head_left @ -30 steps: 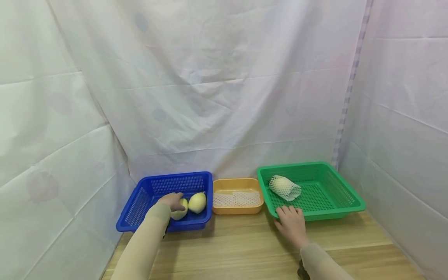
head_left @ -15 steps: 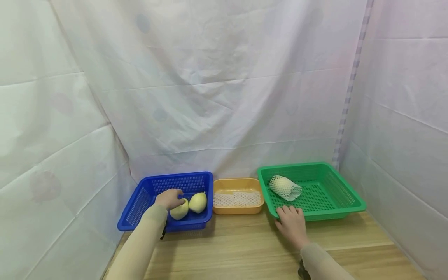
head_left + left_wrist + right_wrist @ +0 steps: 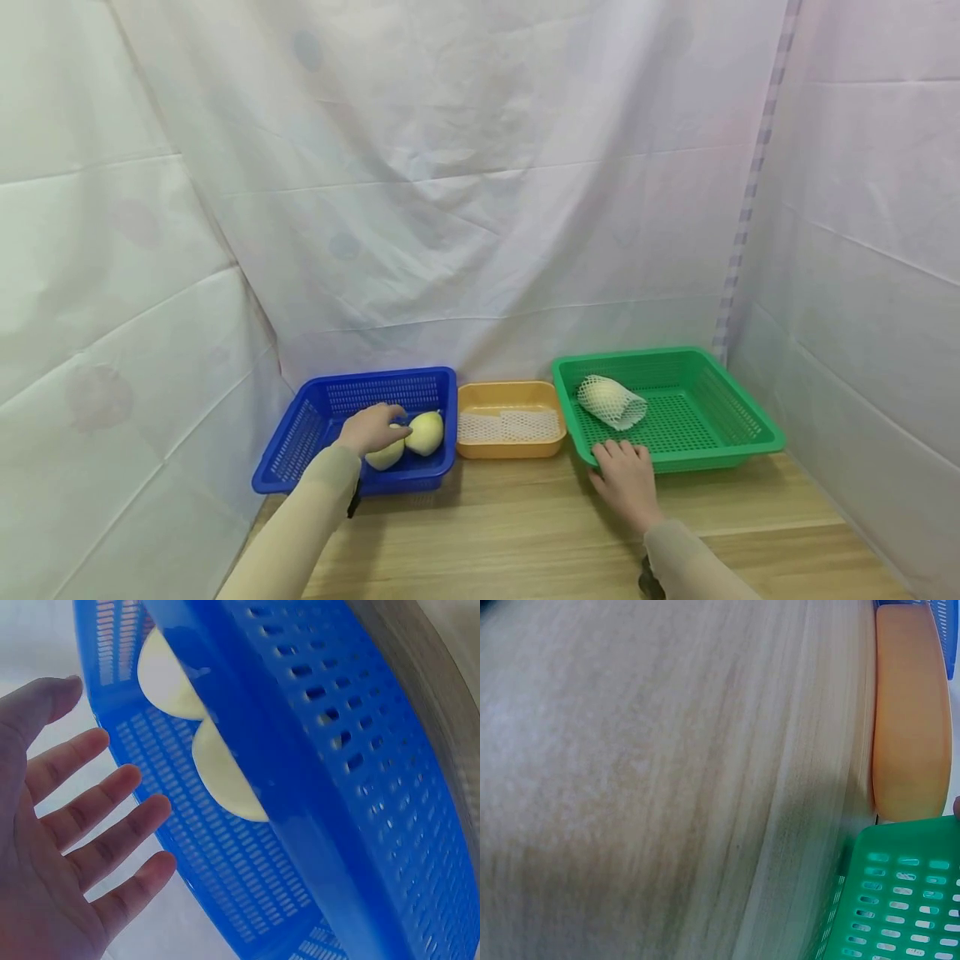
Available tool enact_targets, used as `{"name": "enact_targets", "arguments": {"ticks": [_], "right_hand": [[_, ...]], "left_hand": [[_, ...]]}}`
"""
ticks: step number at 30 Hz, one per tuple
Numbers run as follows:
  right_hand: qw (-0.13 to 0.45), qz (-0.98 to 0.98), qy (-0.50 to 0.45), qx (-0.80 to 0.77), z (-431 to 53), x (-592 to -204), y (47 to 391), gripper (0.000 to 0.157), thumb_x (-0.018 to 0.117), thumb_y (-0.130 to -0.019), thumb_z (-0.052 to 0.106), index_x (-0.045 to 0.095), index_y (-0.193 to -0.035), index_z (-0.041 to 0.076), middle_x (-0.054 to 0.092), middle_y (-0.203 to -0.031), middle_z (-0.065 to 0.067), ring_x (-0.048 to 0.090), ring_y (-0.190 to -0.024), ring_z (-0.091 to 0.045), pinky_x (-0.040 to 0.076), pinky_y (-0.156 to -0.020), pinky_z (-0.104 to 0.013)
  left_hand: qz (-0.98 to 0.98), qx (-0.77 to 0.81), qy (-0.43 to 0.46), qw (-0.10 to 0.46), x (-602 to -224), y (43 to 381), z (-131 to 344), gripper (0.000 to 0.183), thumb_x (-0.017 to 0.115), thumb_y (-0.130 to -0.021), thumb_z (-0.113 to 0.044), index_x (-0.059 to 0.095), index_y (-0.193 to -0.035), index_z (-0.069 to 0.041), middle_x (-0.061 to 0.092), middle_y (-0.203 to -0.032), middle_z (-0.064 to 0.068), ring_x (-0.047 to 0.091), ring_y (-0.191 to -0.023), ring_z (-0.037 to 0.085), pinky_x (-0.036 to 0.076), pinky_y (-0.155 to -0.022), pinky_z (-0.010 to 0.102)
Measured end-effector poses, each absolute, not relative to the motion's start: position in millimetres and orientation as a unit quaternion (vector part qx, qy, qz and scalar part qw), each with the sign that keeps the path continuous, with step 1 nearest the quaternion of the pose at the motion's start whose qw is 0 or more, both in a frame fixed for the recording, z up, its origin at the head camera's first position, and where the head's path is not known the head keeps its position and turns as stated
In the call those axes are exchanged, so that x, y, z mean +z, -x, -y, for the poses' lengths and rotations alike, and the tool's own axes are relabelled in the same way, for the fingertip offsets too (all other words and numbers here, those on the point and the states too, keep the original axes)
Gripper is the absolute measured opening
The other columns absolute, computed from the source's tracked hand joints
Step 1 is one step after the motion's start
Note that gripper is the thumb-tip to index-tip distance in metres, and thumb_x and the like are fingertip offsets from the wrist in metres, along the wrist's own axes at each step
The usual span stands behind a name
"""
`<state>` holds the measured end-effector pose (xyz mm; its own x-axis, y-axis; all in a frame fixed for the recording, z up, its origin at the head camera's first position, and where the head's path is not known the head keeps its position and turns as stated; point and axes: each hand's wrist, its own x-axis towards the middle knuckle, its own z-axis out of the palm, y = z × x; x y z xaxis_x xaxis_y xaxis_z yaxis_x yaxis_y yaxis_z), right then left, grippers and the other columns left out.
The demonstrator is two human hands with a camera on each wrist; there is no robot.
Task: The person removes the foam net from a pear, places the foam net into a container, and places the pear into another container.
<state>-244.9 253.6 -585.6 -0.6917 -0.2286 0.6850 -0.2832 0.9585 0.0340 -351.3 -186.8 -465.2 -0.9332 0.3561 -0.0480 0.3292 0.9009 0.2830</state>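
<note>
My left hand [image 3: 371, 429] hovers over the blue basket [image 3: 281, 475], fingers spread and holding nothing in the left wrist view. Under and beside it lie two pale yellow pears: the nearer pear [image 3: 386, 457] is partly hidden by the hand in the head view, and the other pear [image 3: 425, 434] sits to its right. My right hand [image 3: 625, 483] grips the near left rim of the green basket [image 3: 720, 457], its fingers over the edge. Inside that basket a pear in a white foam net [image 3: 611, 402] lies on its side.
Between the baskets stands a shallow orange tray [image 3: 510, 451] with white foam nets [image 3: 517, 426] lying flat in it. All rest on a wooden table [image 3: 495, 533]. White cloth [image 3: 480, 208] hangs behind and at both sides.
My left hand has lifted off the nearer pear, then shifted slightly right towards the other pear. The right hand stays on the green basket's rim.
</note>
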Motion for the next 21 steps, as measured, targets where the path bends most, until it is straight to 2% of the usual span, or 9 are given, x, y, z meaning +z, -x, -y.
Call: {"name": "enact_targets", "arguments": {"ticks": [5,12,21], "right_hand": [[0.371,0.917,-0.141,0.037,-253.2,-584.4,245.2,0.041,0.089,-0.062,0.024,0.063,-0.091,0.013,0.061,-0.084,-0.004,0.054,-0.075,-0.027,0.036,-0.069,-0.046],[0.374,0.916,-0.141,0.040,-252.8,-583.5,244.8,0.041,0.089,-0.062,0.024,0.063,-0.091,0.013,0.061,-0.084,-0.005,0.053,-0.075,-0.027,0.035,-0.069,-0.046],[0.366,0.919,-0.137,0.043,-252.1,-582.9,243.1,0.040,0.089,-0.063,0.023,0.063,-0.091,0.013,0.061,-0.083,-0.005,0.054,-0.074,-0.027,0.036,-0.068,-0.047]], "left_hand": [[-0.971,0.142,-0.186,0.053,-468.9,345.9,182.1,0.047,0.062,-0.091,-0.047,0.065,-0.124,-0.014,0.064,-0.122,0.010,0.060,-0.108,0.031,0.049,-0.082,0.054],[-0.974,0.139,-0.178,0.031,-474.8,335.0,173.0,0.054,0.058,-0.090,-0.055,0.060,-0.131,-0.019,0.058,-0.130,0.012,0.057,-0.114,0.036,0.046,-0.086,0.058],[-0.968,0.120,-0.222,0.018,-484.8,315.6,159.0,0.058,0.056,-0.087,-0.062,0.063,-0.126,-0.020,0.064,-0.115,0.007,0.064,-0.093,0.024,0.051,-0.073,0.048]]}}
